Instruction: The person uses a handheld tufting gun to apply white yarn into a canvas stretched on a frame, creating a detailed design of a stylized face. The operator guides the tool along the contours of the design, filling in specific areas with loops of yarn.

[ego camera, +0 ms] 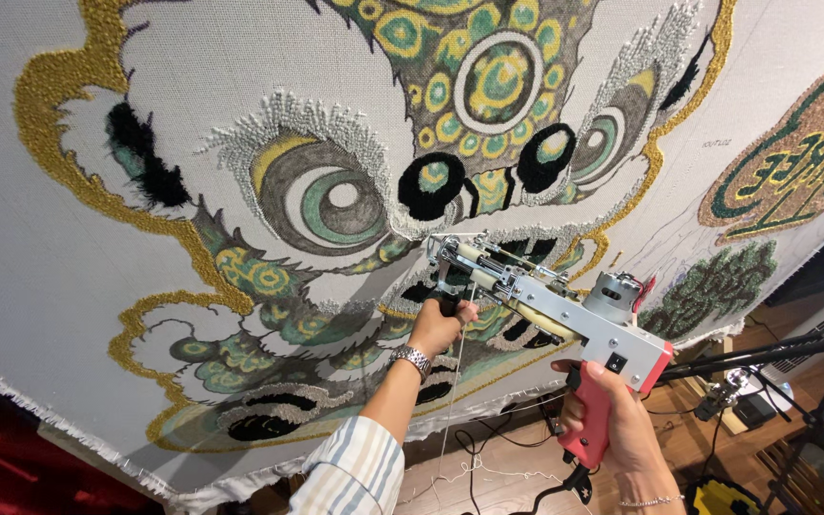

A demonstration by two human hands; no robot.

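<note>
A metal tufting gun [536, 300] with a red pistol grip points at a large white cloth [40, 277] stretched upright, tufted with a lion-like face in green, gold, black and grey yarn. My left hand [439, 326], with a metal watch on the wrist and a striped sleeve, grips the gun's black front handle close to the cloth. My right hand [612, 429] wraps the red rear grip below the motor. A thin white yarn [452, 401] hangs down from the gun.
A second tufted emblem [793, 157] in green and gold is at the right of the cloth. Black stand bars [765, 355] cross at the right. Cables [488, 467] lie on the wooden floor below. A red curtain [2, 467] shows at the bottom left.
</note>
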